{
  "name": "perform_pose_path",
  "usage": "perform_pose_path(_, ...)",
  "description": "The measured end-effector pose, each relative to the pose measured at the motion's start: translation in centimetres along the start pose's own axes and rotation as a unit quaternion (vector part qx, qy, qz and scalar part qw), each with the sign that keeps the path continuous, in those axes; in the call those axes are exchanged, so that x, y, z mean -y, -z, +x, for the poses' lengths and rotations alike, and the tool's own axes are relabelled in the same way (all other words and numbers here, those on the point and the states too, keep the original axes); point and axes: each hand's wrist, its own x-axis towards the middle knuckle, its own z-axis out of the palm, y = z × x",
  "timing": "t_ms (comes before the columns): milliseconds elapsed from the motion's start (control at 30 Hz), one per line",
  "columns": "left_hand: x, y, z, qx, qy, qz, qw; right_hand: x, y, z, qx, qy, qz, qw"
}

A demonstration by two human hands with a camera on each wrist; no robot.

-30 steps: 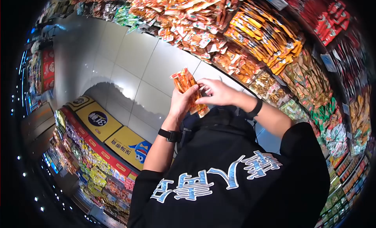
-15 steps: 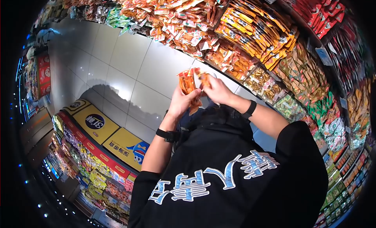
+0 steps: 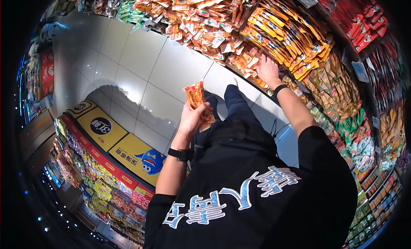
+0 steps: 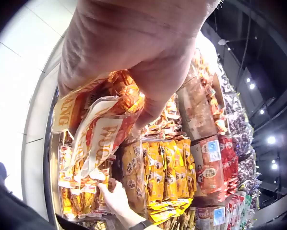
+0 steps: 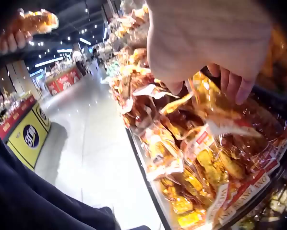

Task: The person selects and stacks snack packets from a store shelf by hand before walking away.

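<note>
My left hand (image 3: 192, 117) grips several clear-plastic snack packets (image 3: 195, 96) with orange-brown food inside, held upright over the floor. Close up in the left wrist view, the held packets (image 4: 102, 139) show white label strips with red lettering. My right hand (image 3: 268, 71) reaches down into a shelf bin of similar packets (image 3: 242, 63). From the right wrist, its thumb and fingers pinch a shiny orange-yellow packet (image 5: 206, 92) over the others in the bin. Part of that packet is hidden behind the hand.
Yellow-orange packets (image 3: 284, 33) stand in dense rows beside the bin, behind a clear divider. Red packets (image 3: 368, 28) hang higher up. Across the tiled floor (image 3: 169, 69) is a yellow-fronted display (image 3: 128, 152) heaped with wrapped snacks. The bin's dark front edge (image 5: 142, 167) borders the aisle.
My right hand has left the packets in my left hand, carrying one packet away to the right and forward into the bin. The left hand keeps its grip, slightly lower and further left.
</note>
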Motion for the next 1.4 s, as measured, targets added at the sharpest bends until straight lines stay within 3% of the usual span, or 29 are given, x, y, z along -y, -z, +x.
perform_pose_path(100,-0.1,0.6,-0.5,-0.018,-0.005,-0.008,1.000,-0.4,-3.6,-0.3,-0.152,0.159,-0.126,0.967)
perform_pose_path(133,-0.1,0.7,-0.7,-0.027,-0.008,-0.015,1.000,-0.2,-4.8,-0.3,-0.099,0.171,-0.151,0.969)
perform_pose_path(233,0.6,1.6,-0.8,-0.038,-0.006,-0.010,0.999,-0.8,-6.9,-0.6,-0.073,0.218,-0.174,0.957)
perform_pose_path(367,0.5,1.9,-1.2,-0.045,0.004,-0.020,0.999,-2.2,-7.6,0.2,-0.017,0.148,-0.242,0.959)
perform_pose_path(400,0.7,2.0,-1.2,-0.044,0.004,-0.022,0.999,-2.2,-7.6,0.1,-0.093,0.178,-0.231,0.952)
perform_pose_path(500,0.7,2.0,-1.2,-0.046,0.002,-0.033,0.998,0.9,-4.0,-0.6,-0.013,0.134,-0.026,0.991)
perform_pose_path(533,0.7,1.9,-1.3,-0.047,0.001,-0.037,0.998,1.6,-4.8,-0.5,-0.058,0.120,-0.005,0.991)
perform_pose_path(567,0.8,1.9,-1.3,-0.047,0.004,-0.033,0.998,2.4,-5.9,-0.1,-0.094,0.078,0.063,0.990)
perform_pose_path(600,0.8,1.9,-1.2,-0.047,0.007,-0.028,0.998,3.7,-5.7,0.4,-0.037,0.015,0.123,0.992)
perform_pose_path(633,0.8,2.0,-1.1,-0.047,0.009,-0.023,0.999,4.8,-5.5,1.0,0.021,-0.049,0.182,0.982)
perform_pose_path(767,0.6,1.9,-1.3,-0.049,0.003,-0.014,0.999,6.6,-8.2,4.4,0.129,-0.132,0.313,0.932)
perform_pose_path(900,1.0,2.8,-1.2,-0.048,-0.006,-0.004,0.999,4.1,-11.4,6.0,0.095,-0.210,0.467,0.853)
perform_pose_path(1033,1.0,3.1,-1.6,-0.052,-0.006,-0.002,0.999,-1.6,-11.2,5.2,-0.046,-0.205,0.366,0.907)
perform_pose_path(1067,1.1,3.2,-1.6,-0.052,-0.006,-0.006,0.999,-4.4,-15.1,7.0,-0.047,-0.234,0.371,0.897)
perform_pose_path(1167,1.4,3.2,-1.7,-0.056,0.000,-0.015,0.998,-8.1,-17.7,8.7,-0.041,-0.239,0.341,0.908)
perform_pose_path(1267,1.1,3.0,-1.7,-0.061,0.009,-0.014,0.998,-6.1,-13.0,6.6,0.001,-0.321,0.369,0.873)
perform_pose_path(1400,1.2,3.1,-1.5,-0.053,0.007,-0.021,0.998,-3.9,-11.3,5.7,0.035,-0.312,0.501,0.806)
